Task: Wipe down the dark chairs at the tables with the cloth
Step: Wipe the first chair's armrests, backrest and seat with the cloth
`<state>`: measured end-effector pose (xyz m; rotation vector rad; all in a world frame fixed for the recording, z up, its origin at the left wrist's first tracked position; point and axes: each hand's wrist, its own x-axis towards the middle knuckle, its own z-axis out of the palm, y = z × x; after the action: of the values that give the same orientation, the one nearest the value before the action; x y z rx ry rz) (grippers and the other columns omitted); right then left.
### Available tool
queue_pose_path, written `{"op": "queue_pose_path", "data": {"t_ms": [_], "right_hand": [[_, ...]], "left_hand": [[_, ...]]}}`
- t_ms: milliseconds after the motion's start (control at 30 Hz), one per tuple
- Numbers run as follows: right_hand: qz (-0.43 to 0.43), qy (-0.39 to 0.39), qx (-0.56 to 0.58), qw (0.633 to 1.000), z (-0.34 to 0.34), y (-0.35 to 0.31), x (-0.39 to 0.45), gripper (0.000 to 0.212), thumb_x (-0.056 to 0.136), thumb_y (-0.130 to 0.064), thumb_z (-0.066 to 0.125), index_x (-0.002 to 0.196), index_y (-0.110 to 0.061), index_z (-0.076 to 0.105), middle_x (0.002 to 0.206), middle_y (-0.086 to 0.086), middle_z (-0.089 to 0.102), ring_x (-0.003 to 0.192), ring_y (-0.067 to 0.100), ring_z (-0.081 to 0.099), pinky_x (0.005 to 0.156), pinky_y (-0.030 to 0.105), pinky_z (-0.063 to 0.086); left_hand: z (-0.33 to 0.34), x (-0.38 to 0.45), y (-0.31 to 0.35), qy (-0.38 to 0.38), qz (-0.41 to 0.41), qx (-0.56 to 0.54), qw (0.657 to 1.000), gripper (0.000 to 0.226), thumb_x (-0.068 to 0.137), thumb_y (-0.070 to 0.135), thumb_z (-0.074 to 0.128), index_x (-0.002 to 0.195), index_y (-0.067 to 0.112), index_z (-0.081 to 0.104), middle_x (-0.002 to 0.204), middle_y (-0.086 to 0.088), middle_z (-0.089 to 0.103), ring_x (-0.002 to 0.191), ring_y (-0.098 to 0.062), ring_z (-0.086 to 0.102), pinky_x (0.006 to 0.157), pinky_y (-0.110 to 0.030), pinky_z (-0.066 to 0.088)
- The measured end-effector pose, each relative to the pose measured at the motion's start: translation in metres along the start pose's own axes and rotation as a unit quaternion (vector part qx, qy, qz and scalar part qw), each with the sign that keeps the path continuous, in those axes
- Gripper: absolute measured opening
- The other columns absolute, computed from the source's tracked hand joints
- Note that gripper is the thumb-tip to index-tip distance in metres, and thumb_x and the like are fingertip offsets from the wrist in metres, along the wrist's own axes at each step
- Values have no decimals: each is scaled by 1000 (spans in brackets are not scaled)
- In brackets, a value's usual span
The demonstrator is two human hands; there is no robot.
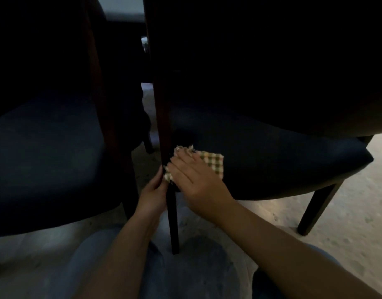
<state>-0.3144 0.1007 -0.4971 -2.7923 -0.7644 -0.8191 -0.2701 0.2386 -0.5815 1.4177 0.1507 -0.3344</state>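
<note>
Now the right hand (pixel 192 175) is pressing the checked cloth (pixel 211 162) flat-fingered onto the chair seat (pixel 272 156) corner, while the left hand (pixel 153 190) is gripping the chair leg (pixel 171 212). Probably it is best keeping even pressure, working outward.

The cloth (pixel 211 164) is mostly hidden under the right hand (pixel 194 178); only checked corners show. The right chair (pixel 272 160) is cut off by the top edge above the cloth, its back lost in darkness. The left hand (pixel 152 196) fingertips disappear behind the chair leg (pixel 172 223) below the cloth
</note>
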Motion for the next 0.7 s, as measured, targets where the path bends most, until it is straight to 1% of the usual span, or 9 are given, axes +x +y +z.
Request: {"op": "queue_pose_path", "data": {"t_ms": [100, 167, 267, 333, 400, 500, 567, 633, 700], "right_hand": [[-9, -1, 137, 991, -10, -12, -37, 31, 88, 1, 60, 118, 0, 63, 126, 17, 60, 123, 28, 54, 106, 40, 41], [252, 7, 355, 900, -19, -44, -62, 28, 98, -12, 48, 119, -21, 64, 122, 0, 66, 111, 7, 61, 94, 22, 47], [656, 76, 572, 486, -13, -70, -67, 26, 101, -22, 45, 96, -23, 70, 93, -4, 74, 85, 8, 68, 72, 22, 51], [706, 131, 645, 261, 0, -64, -55, 31, 101, -21, 40, 87, -10, 65, 85, 8, 70, 84, 21, 65, 77, 34, 48], [651, 201, 725, 101, 7, -57, -33, 41, 102, -18, 28, 83, -3, 62, 81, 15, 66, 81, 28, 61, 78, 34, 46], [631, 199, 749, 19, 16, -53, -3, 44, 97, -19, 22, 92, 10, 54, 127, 22, 57, 111, 33, 54, 105, 39, 37], [618, 195, 762, -10, 20, -50, 8, 46, 98, -29, 19, 102, -4, 58, 134, 12, 50, 121, 28, 46, 110, 41, 27], [622, 156, 767, -5, 18, -42, 9, 55, 99, -35, 14, 134, -7, 45, 145, 14, 39, 139, 30, 30, 114, 45, 14], [640, 103, 761, 8, 7, -40, 8, 54, 100, -27, 14, 129, 0, 51, 146, 21, 39, 142, 32, 24, 114, 50, 9]], "left_hand": [[-2, 3, -4, -1, -21, -65, 998, 26, 91, 24, 63, 115, 33, 67, 108, 2, 74, 98, -13, 70, 76, -22, 54], [-2, 5, -4, 4, -32, -65, 997, 42, 79, 42, 68, 121, 35, 66, 111, 5, 73, 99, -11, 70, 74, -23, 55], [-5, 8, -5, -12, -43, -69, 997, 60, 68, 56, 73, 125, 41, 62, 110, 9, 73, 98, -10, 70, 68, -30, 57], [-5, 9, -5, -24, -41, -66, 997, 63, 64, 58, 74, 124, 44, 62, 108, 14, 72, 96, -5, 70, 64, -31, 57], [-4, 8, -4, -14, -36, -83, 996, 54, 70, 48, 71, 122, 40, 63, 105, 16, 73, 93, -2, 69, 60, -24, 56], [0, 7, -1, 9, -35, -89, 995, 30, 87, 30, 64, 117, 35, 64, 100, 13, 74, 93, -5, 70, 66, -16, 54], [3, 6, -1, 11, -33, -93, 995, 23, 94, 20, 59, 110, 34, 67, 98, 11, 74, 91, -5, 70, 66, -15, 54], [6, 6, -1, 11, -34, -102, 994, 23, 95, 17, 57, 107, 33, 67, 97, 9, 75, 89, -5, 70, 65, -16, 54], [3, 6, 0, 23, -28, -93, 995, 22, 95, 18, 57, 109, 33, 67, 99, 9, 74, 89, -5, 70, 67, -16, 54]]}}
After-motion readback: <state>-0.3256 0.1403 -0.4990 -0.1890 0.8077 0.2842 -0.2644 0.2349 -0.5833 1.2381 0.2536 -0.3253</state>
